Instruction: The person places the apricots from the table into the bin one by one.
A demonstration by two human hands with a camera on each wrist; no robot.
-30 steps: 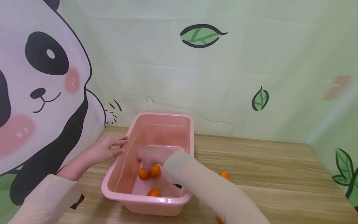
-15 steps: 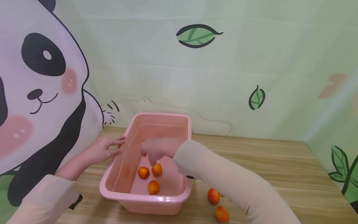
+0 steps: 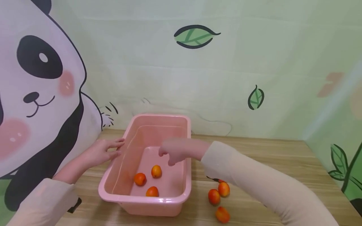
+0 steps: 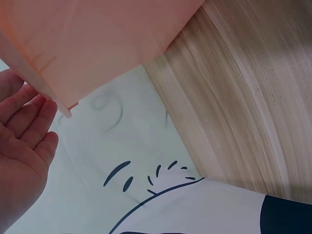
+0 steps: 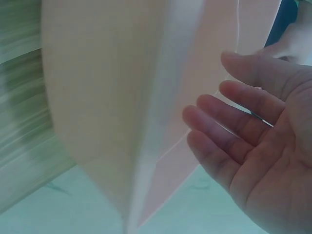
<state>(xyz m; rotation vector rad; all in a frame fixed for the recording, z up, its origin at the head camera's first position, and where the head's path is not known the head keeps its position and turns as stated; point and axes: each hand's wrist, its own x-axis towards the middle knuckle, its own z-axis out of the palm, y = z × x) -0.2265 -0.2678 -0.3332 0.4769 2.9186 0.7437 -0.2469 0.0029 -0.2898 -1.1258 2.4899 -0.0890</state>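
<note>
A pink plastic basin (image 3: 150, 198) contains three round orange-red fruits: one towards the middle (image 3: 156, 171), another on the left (image 3: 139, 179) and the third by the near wall (image 3: 152, 191). My right hand (image 3: 178, 149) is over the basin's right side, above the fruits. In the right wrist view its fingers (image 5: 214, 153) are loosely bent, and the palm holds nothing. The left hand (image 3: 101, 152) rests its fingertips on the basin's left rim; the left wrist view shows those fingers (image 4: 41, 119) lying against the rim from outside.
Right of the basin, several more fruits lie on the wooden table (image 3: 268, 175), among them a near one (image 3: 222, 214) and a pair (image 3: 214, 196); the right sleeve (image 3: 240, 166) partly covers that area. A cloth backdrop (image 3: 141, 47) with a panda stands behind.
My right hand has lifted away from the fruits inside the basin and moved right, leaving all three in view. The fruits in the basin have shifted slightly. The left hand stays at the rim.
</note>
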